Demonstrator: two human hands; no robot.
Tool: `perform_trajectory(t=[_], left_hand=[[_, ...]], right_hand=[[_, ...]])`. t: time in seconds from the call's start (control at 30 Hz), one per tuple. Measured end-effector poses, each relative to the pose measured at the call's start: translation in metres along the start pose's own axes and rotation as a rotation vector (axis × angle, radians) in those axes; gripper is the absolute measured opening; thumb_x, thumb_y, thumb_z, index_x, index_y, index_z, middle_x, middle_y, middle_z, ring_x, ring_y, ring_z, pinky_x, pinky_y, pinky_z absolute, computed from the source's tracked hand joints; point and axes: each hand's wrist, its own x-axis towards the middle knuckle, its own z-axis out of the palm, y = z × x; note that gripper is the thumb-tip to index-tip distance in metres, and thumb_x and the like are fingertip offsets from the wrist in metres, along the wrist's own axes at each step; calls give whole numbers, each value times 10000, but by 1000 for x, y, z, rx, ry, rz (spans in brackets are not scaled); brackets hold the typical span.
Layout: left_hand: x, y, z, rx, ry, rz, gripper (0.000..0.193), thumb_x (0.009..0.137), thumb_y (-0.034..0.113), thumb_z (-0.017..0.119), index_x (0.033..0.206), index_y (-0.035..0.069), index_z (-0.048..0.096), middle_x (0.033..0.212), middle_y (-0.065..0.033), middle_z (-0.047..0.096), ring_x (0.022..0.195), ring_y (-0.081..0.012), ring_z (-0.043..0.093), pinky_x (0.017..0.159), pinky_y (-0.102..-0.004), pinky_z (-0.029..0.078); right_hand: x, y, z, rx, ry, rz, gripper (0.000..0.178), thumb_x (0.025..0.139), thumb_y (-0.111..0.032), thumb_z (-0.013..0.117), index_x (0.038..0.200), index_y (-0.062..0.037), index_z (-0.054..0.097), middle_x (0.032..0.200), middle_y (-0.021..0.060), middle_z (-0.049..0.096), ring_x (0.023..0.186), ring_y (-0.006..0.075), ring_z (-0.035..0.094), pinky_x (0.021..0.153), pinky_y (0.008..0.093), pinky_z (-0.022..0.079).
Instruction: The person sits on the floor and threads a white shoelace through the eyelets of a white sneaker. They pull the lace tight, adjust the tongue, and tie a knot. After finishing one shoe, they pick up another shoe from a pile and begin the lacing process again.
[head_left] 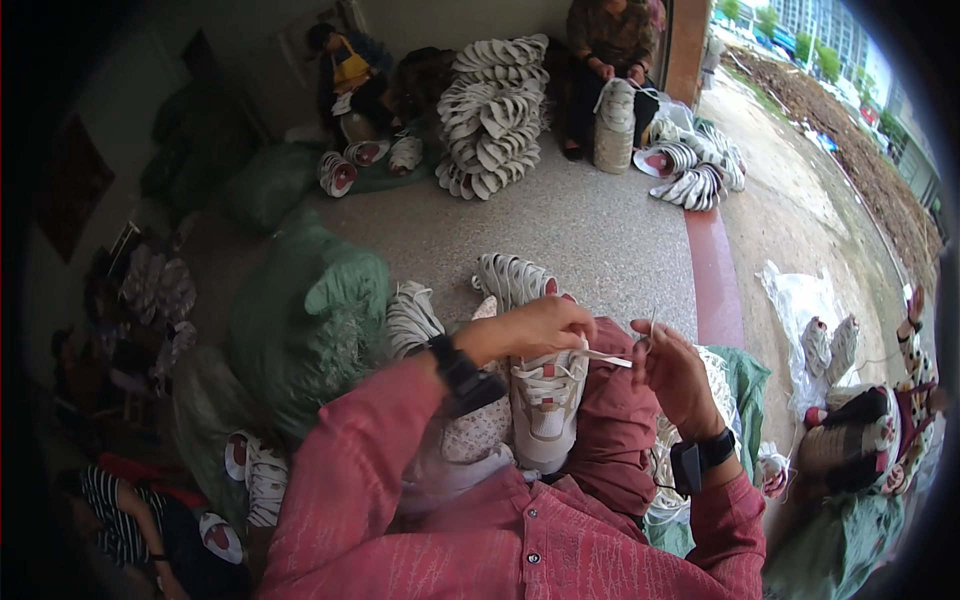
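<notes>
A white and beige shoe upper [546, 412] with red patches stands toe toward me between my knees, partly laced. My left hand [543, 328] is above its far end, fingertips closed on a flat white shoelace [608, 358]. This lace stretches rightward to my right hand [676, 372], whose thumb and fingers pinch about its other part over my right knee. A thin strand sticks up by the right fingertips, too fine to make out. Both wrists carry dark bands with boxy devices.
Nested shoe uppers [515, 280] lie just beyond my knees. A big green sack [315, 310] bulges at left; white laces [665, 465] hang by my right thigh. Across the speckled floor [600, 225], a tall stack of uppers [495, 115] stands near other seated people.
</notes>
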Motion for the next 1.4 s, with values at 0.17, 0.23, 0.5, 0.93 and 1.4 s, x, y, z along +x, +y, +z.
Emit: perform_trajectory(t=[0.17,0.23,0.5,0.93,1.4], left_hand=[[26,0,31,476,-176,-2,276,761,208,763,971,49,683,982,-104,599,854,-279,627,738,-420,491],[32,5,34,664,-319,-116,330,739,272,792,972,62,690,995,-101,590,896,-263,624,754,-406,488],[6,-17,-9,-386,-593,-198,350,794,272,818,991,54,629,999,0,597,935,-108,594,769,-281,476],[-118,-58,14,-725,997,-364,138,934,153,654,943,80,538,735,17,522,598,-61,513,541,-215,447],[-179,-42,18,-1216,1032,-187,389,1044,253,474,1364,34,488,1136,-132,659,945,-177,649,773,-312,555]], right_hand=[[-32,-12,44,-530,-184,-48,212,953,78,511,1125,46,630,1028,129,696,945,184,686,820,305,576],[-38,-13,54,-652,-312,-5,199,957,30,558,1132,27,653,1018,93,707,925,154,683,810,270,563],[-45,-1,54,-696,-518,141,246,946,16,586,1185,9,645,1023,72,727,908,138,680,797,255,551],[45,10,-36,15,496,-212,262,1001,-173,565,1194,3,578,1020,106,703,811,138,682,648,259,539],[56,43,-45,-162,177,157,192,979,-117,591,1155,-40,589,1051,74,681,751,102,635,612,223,508]])
